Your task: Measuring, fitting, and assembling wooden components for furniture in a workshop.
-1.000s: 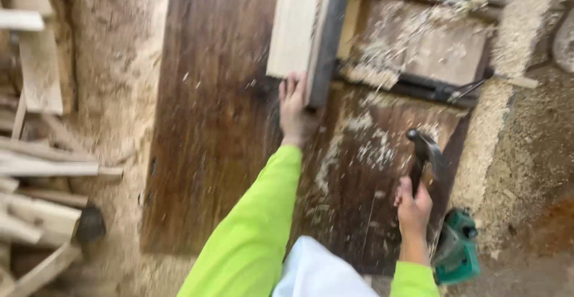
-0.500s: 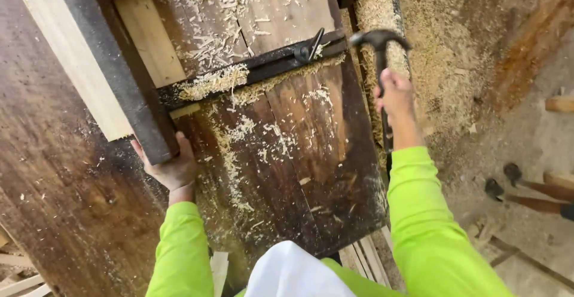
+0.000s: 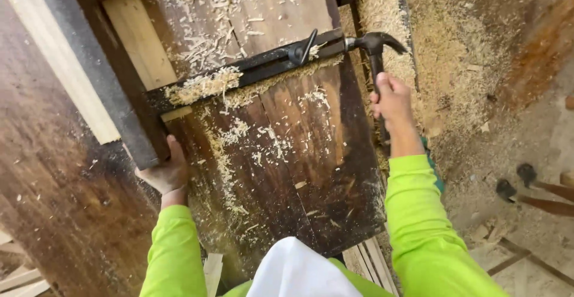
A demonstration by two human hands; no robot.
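Dark, stained wood forms the tabletop [image 3: 281,171], littered with pale shavings. At centre left I see my left hand [image 3: 164,174] clenched around the lower end of a long plank [image 3: 78,76] with a pale face and a dark edge, which runs toward the upper left of the frame; I judge this grip steadies it against the tabletop. At upper right my right hand [image 3: 391,100] is clenched on the handle of a black claw hammer [image 3: 375,43], its head beside the black metal bar [image 3: 251,70], apparently poised.
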